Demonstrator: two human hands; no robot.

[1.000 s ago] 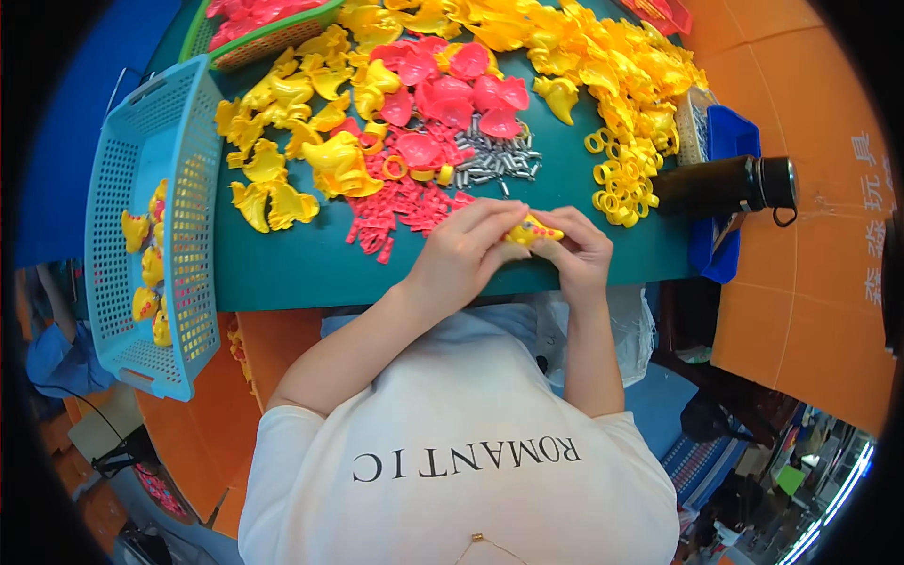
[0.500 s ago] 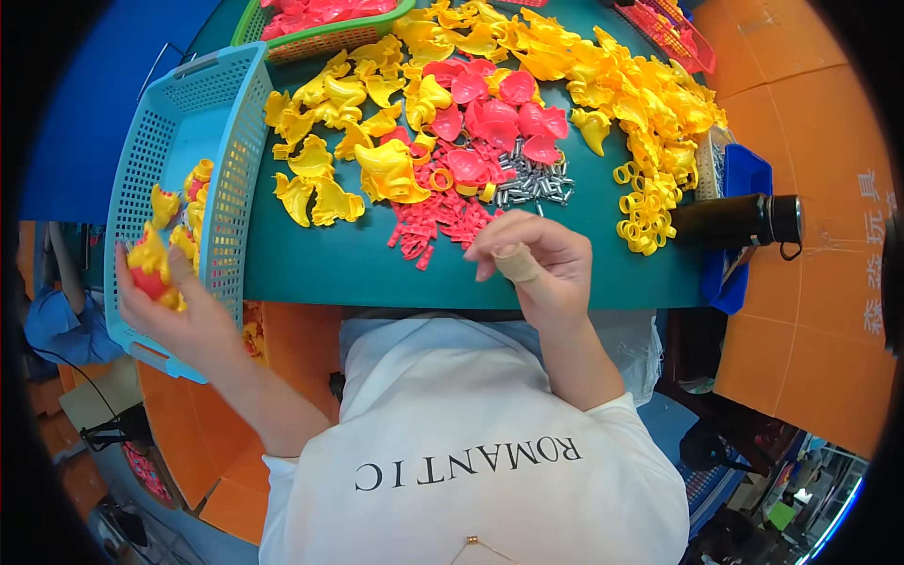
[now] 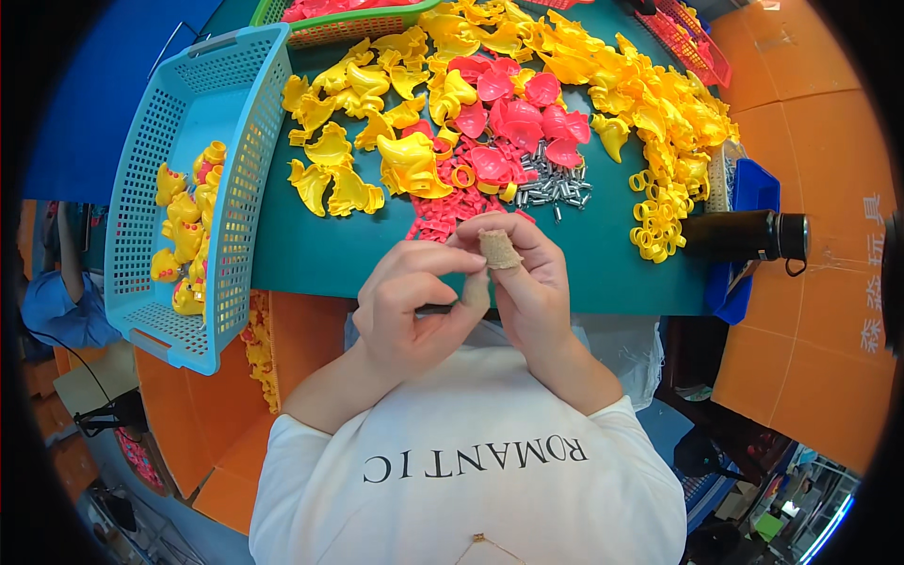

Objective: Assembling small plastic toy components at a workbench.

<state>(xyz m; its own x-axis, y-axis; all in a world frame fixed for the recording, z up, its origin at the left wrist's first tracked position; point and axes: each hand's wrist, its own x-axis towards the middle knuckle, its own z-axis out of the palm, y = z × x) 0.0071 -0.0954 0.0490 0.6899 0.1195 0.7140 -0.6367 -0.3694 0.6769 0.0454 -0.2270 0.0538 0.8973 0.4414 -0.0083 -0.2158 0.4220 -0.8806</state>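
Left hand (image 3: pixel 414 297) is half-curled, just at the tan thumb wrap (image 3: pixel 500 250) on the loosely bent right hand (image 3: pixel 535 282), can't tell if either grips anything, small red parts (image 3: pixel 438 218) just beyond.

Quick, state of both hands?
Left hand: curled, fingertips by the thumb wrap; grip can't be told.
Right hand: partly curled; whether it holds anything can't be told.

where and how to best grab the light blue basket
Take the light blue basket by its end handles, probably one hand each, from outside the short ends: it is long, with yellow toys lying between.
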